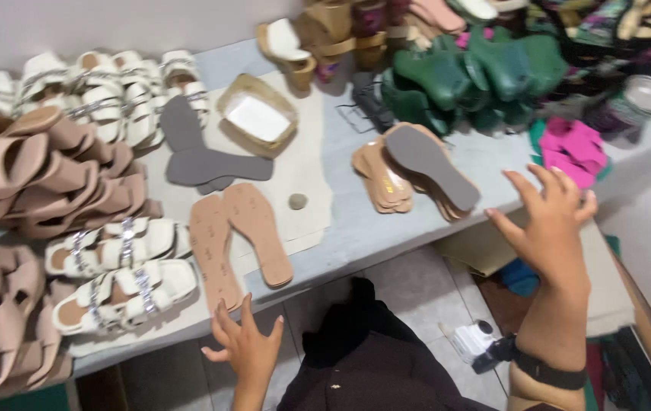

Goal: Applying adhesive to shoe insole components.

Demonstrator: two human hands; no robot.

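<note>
Two bare hands hover, fingers spread and holding nothing, over a grey worktable (386,228) strewn with sandal parts.

Nearest the left hand (248,352), which floats just off the table's front edge with its fingers apart, lie two tan insoles (238,240), flat, foot-shaped and finely grained, side by side on a pale sheet of cardstock (306,171). The right hand (547,225) is open too, fingers fanned, just right of a leaning stack of peach insoles (409,175) topped by one smooth grey sole. Behind the tan insoles rest dark grey felt-like soles (196,156) and a shallow woven tray (258,116). Left of them, white strappy sandals (124,270) with glittering buckles sit beside heaps of matte beige slides (44,175). Toward the table's far right corner, glossy green moulded pieces (477,76) pile up near magenta cut-outs (573,148).
</note>
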